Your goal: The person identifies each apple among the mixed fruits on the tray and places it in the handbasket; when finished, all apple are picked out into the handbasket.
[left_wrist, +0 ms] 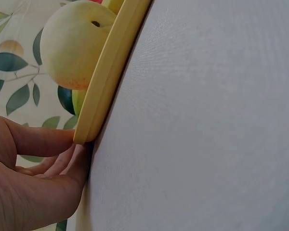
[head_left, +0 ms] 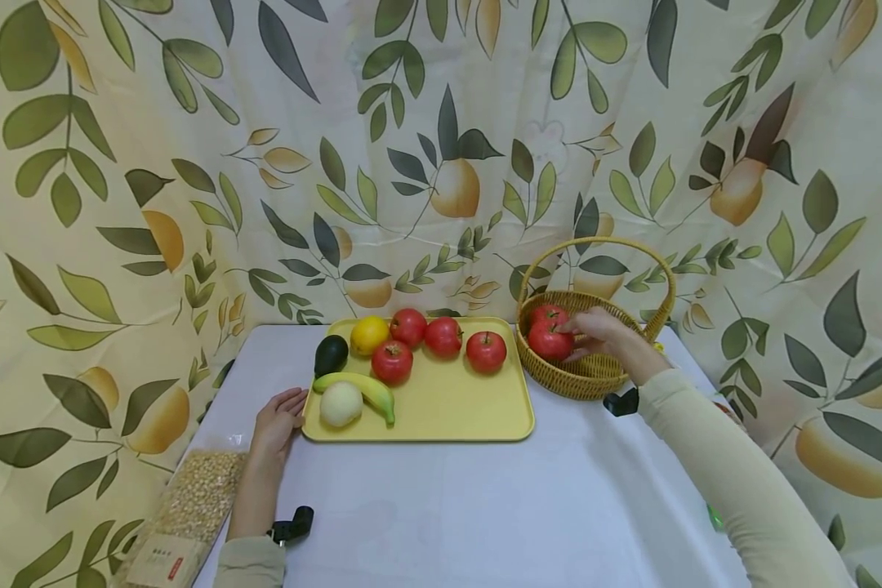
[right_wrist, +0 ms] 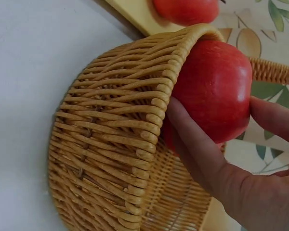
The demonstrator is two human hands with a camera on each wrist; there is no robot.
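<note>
My right hand reaches into a wicker basket and grips a red pomegranate, thumb on one side and fingers on the other. Just behind it, another pomegranate lies in the basket. At the near left corner of a yellow tray, my left hand rests with fairly straight fingers, its thumb touching the rim. The tray holds several pomegranates, a lemon, an avocado, a banana and a pale peach.
The basket's tall handle arches over it, right of the tray. A clear bag of pale kernels lies along the table's left edge. Behind the white-covered table hangs a leaf-and-fruit patterned curtain.
</note>
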